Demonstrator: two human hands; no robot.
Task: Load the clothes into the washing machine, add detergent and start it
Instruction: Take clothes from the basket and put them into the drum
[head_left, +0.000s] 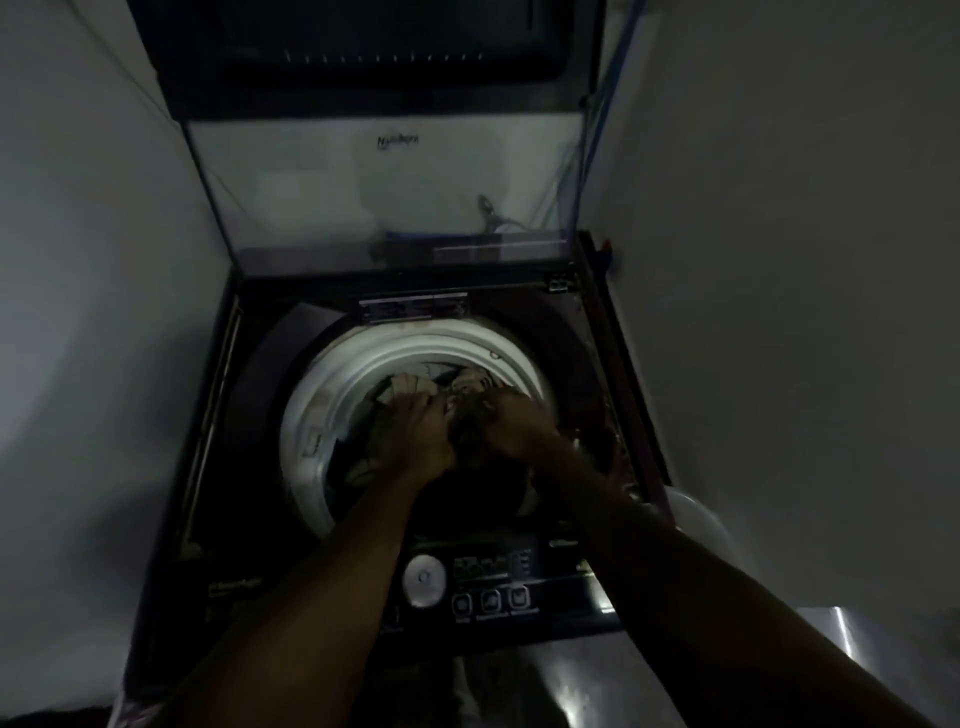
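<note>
Washer (218, 467): top-loader, dark casing, set in a narrow recess between two pale walls (78, 260). The light is dim.

Lid (384, 171): raised, standing upright at the back. It is see-through, with a small line of script near its upper middle that is too blurred to read.

Drum (332, 395): round mouth with a white rim, open and facing up. A label strip sits on the dark frame just behind it.

Clothes (410, 387): inside the drum, a mixed heap of pale, dark and mottled pieces, piled up near the rim.

Left hand (415, 431): reaches in from the lower left, over the front of the rim. Its grip is clenched on the clothes, fingers curled down into a pale piece.

Right hand (519, 426): reaches in from the lower right, just beside the left hand. Its grip grasps the clothes, fingers bent over a dark mottled piece.

Panel (561, 577): on the near edge of the washer, partly covered by both forearms.

Dial (425, 579): round and pale, on the left part of the panel.

Buttons (491, 600): three in a row, just right of the dial and below a small block of markings.

Hose (605, 104): blue, running down the right wall behind the lid.

Round white object (696, 525): beside the washer's right front corner; what it is cannot be told.
</note>
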